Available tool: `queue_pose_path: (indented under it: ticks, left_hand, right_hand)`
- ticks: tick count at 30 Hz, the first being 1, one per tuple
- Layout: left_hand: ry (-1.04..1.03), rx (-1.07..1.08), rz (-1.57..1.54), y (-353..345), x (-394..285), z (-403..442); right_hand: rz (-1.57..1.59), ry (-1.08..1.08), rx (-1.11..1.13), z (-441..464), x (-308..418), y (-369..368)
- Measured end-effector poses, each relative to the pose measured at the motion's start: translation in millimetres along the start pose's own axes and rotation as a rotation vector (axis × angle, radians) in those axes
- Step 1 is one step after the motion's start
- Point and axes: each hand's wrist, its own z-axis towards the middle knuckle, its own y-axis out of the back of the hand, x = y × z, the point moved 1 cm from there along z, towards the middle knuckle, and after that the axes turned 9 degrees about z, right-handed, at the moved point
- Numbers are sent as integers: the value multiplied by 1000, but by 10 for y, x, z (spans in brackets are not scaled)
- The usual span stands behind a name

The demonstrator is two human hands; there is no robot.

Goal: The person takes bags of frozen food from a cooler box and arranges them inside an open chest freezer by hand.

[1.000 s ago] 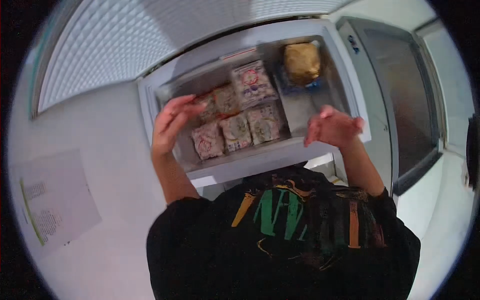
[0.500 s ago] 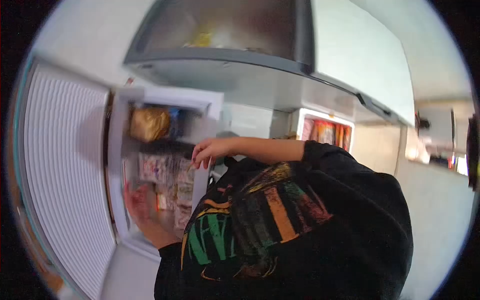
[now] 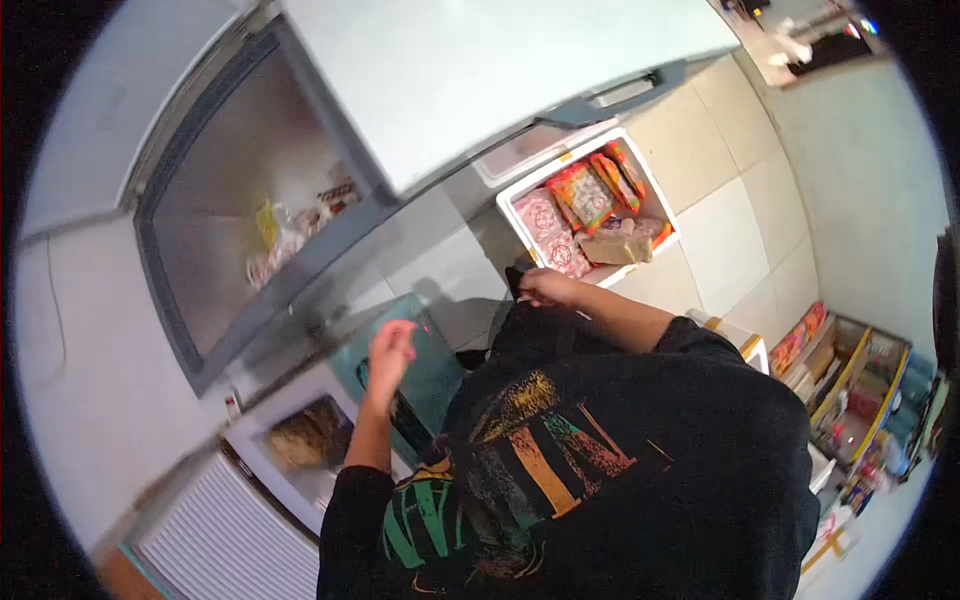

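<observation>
One open white foam box (image 3: pixel 650 190) sits on the tiled floor (image 3: pixel 735 235) between one and two o'clock from the middle of the view. Inside, red-and-orange packets (image 3: pixel 585 197) lean against one another toward its twelve o'clock side, probably to save room; pink-and-white packets (image 3: pixel 540 215) fill its nine o'clock side, and a tan package (image 3: pixel 615 248) lies at its five o'clock end, perhaps where space remained.

The right hand (image 3: pixel 545 287) is just beside the box's seven o'clock corner, fingers curled; I cannot tell whether it grips anything. The left hand (image 3: pixel 392 352), fingers loosely apart with nothing visible in it, hangs out at eight o'clock, perhaps for balance, near a chest freezer (image 3: pixel 255 445). That freezer's ridged lid (image 3: pixel 225 535) stands open, leaving a gold package (image 3: pixel 310 432) within reach.

Farther out, a glass-panelled cabinet (image 3: pixel 250 200) stands at ten o'clock, and divided bins (image 3: pixel 855 390) keep goods sorted between three and four.
</observation>
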Motion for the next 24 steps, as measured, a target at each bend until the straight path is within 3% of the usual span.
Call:
queue_pose_path:
  ticks: [1, 3, 5, 9, 15, 18, 24]
  left_hand:
    - [-66, 127, 30, -261, -208, 241]
    - [-26, 315, 54, -805, -330, 731]
    - [-92, 452, 234, -1250, -573, 1110]
    - [-152, 586, 456, -1946, -1144, 1890]
    - [-209, 555, 492, -2708, -1729, 2877]
    - [-144, 573, 281, -3071, -1492, 3365]
    - [50, 564, 366, -3988, -476, 4274]
  right_hand:
    - [-173, 200, -70, -12, -153, 373]
    - [-319, 401, -170, 74, -532, 917]
    - [26, -39, -531, 151, -835, 1297]
    - [-192, 43, -682, 90, -942, 1619]
    - [109, 85, -718, 195, -1212, 2018]
    - [203, 124, -782, 387, -1439, 2234]
    - [320, 159, -952, 1178, -1851, 2690]
